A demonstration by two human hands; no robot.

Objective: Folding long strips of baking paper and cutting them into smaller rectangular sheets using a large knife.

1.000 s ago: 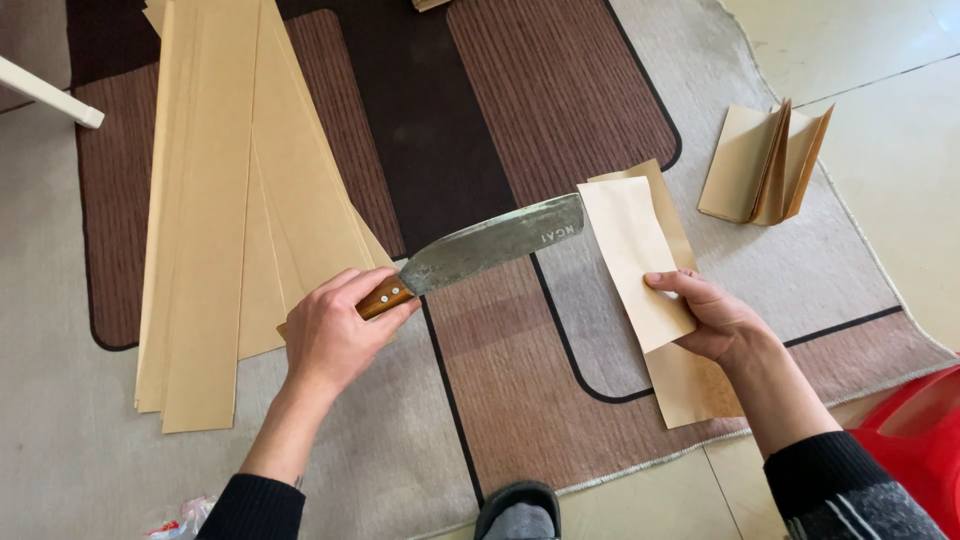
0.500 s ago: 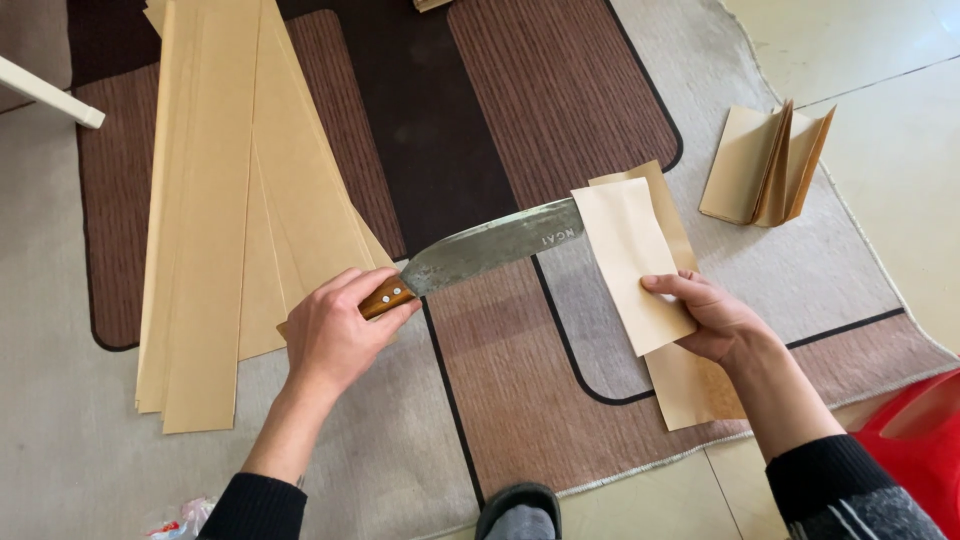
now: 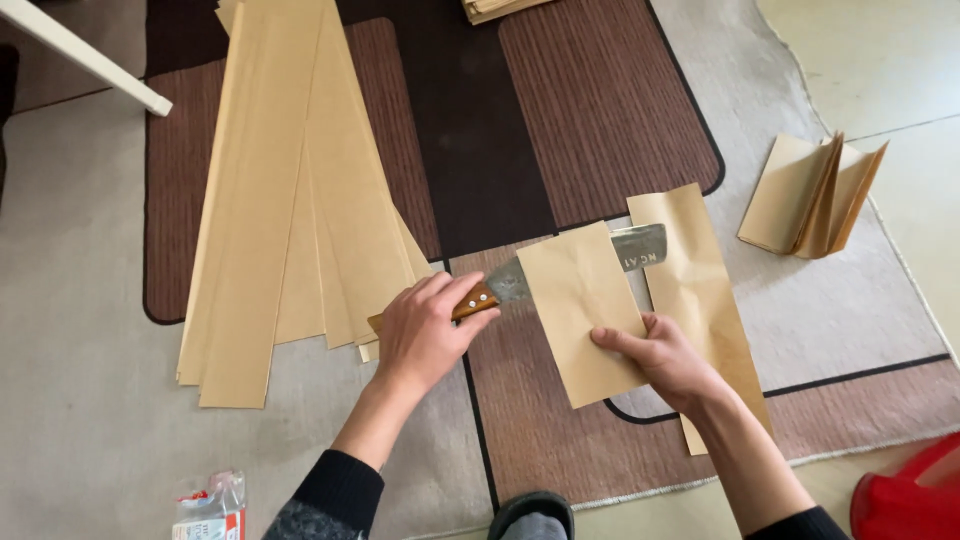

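Observation:
My left hand (image 3: pixel 425 335) grips the wooden handle of a large knife (image 3: pixel 640 248) whose grey blade runs to the right. The blade passes inside a folded piece of tan paper (image 3: pixel 575 300), so its middle is hidden and only the tip and heel show. My right hand (image 3: pixel 665 358) pinches the lower right part of that folded paper. The paper's other half (image 3: pixel 700 290) lies flat on the rug beneath and to the right.
Long tan paper strips (image 3: pixel 290 190) lie fanned on the brown patterned rug (image 3: pixel 600 110) at left. A stack of folded paper pieces (image 3: pixel 815 195) sits at right. A white bar (image 3: pixel 85 55) crosses the top left; a red object (image 3: pixel 915 495) and a small packet (image 3: pixel 210 505) lie near the bottom.
The knife blade has slid deeper into the paper's fold, leftward relative to the sheet, which now covers the blade's middle. Both hands keep their grips.

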